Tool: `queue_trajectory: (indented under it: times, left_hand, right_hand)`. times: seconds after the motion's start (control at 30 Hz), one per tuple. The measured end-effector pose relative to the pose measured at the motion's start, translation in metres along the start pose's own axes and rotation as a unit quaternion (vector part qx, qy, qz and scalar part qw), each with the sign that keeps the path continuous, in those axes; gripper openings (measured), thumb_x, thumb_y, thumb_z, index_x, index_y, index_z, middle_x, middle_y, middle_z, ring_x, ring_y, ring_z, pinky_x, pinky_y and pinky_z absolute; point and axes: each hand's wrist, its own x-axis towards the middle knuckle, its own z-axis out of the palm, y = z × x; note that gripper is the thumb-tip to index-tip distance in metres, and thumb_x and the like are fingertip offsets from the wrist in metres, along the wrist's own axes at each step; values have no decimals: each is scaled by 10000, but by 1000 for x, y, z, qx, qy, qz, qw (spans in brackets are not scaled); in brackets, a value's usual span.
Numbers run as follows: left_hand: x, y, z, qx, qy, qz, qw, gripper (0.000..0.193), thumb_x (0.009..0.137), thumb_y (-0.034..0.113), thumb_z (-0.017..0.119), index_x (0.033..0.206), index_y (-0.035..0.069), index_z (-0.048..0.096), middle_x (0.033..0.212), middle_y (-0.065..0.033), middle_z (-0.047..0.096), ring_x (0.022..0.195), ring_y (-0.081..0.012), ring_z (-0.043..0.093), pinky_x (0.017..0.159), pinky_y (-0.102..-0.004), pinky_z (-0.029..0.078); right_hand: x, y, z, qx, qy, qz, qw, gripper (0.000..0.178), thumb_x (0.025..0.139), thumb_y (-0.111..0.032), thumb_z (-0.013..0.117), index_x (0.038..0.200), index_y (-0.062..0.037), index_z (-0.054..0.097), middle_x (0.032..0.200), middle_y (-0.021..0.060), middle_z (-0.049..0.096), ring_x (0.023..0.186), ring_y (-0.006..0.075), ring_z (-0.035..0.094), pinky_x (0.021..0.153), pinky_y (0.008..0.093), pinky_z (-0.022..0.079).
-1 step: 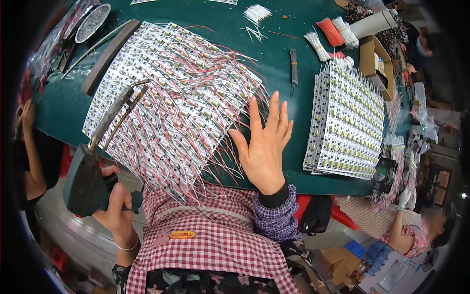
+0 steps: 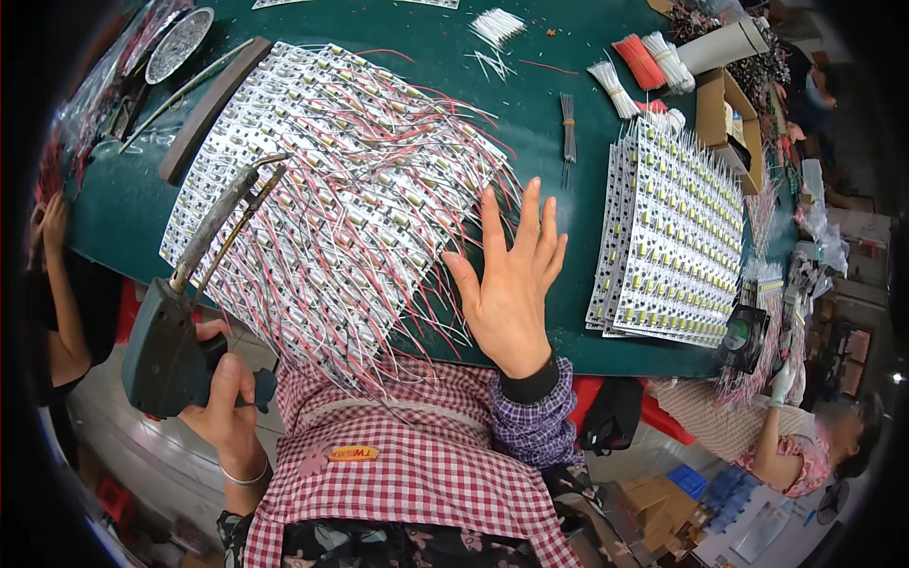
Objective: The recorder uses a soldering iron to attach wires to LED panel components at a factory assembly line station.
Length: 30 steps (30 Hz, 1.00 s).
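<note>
A dark green counter (image 2: 142, 204) is seen from above, curved by the lens. Most of its middle is covered by a large sheet of white LED strip boards (image 2: 322, 161), from which many thin red and white wires (image 2: 379, 284) trail over the near edge. A soldering gun (image 2: 170, 350) with a grey-green body is gripped by the closed left hand (image 2: 222, 398), held off the counter's near edge; its long metal tip (image 2: 241, 204) is laid over the boards' left part. The right hand (image 2: 511, 284) is spread open, fingers apart, pressed flat on the wires at the boards' right edge. A second stack of LED boards (image 2: 677, 237) lies to the right, apart from the first. Bundles of white wire pieces (image 2: 497, 26) and red wire pieces (image 2: 639, 59) are set along the far side, beside a cardboard box (image 2: 724, 118). A round metal dish (image 2: 178, 43) rests at the far left. A checked apron (image 2: 407, 464) is worn below. Other people are seated at the left and lower right of the room.
</note>
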Motion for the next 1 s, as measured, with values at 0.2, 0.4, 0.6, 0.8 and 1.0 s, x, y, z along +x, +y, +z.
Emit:
queue_trajectory:
  times: [0.2,0.4,0.6,0.8,1.0]
  left_hand:
    - [-2,-2,2,-7,1,0,1000,445,880,-16,632,1310,-85,541,1210,-254,643,506,-79,445,472,-225,352]
    - [-2,-3,-1,-6,-12,13,1000,442,887,-18,626,1315,-85,540,1223,-257,637,509,-81,445,482,-222,356]
    - [-3,1,2,-11,-9,11,1000,433,886,-18,627,1306,-85,542,1216,-250,633,511,-84,445,496,-222,360]
    - [-5,2,0,-10,-7,10,1000,431,887,-14,630,1303,-85,541,1220,-247,631,525,-87,453,504,-222,363]
    - [-7,3,-2,-11,1,15,1000,432,890,-11,630,1307,-83,541,1224,-248,631,527,-85,453,506,-219,363]
  right_hand:
    - [-7,-1,-1,15,-7,-2,1000,713,999,-426,624,1579,-92,380,1674,286,112,1517,530,117,1145,750,112]
    - [-16,-6,3,26,-31,3,999,705,1022,-508,541,1601,-148,362,1687,268,101,1529,510,108,1170,716,88]
    - [-23,-10,2,38,-38,0,999,749,980,-430,647,1605,-142,353,1681,284,98,1529,520,96,1155,740,94]
    - [-33,-17,2,50,-46,-10,998,748,985,-437,637,1611,-151,344,1686,280,87,1532,517,92,1158,738,88]
    - [-43,-20,2,49,-52,-22,997,750,987,-442,633,1623,-187,329,1690,277,72,1536,513,82,1158,737,84]
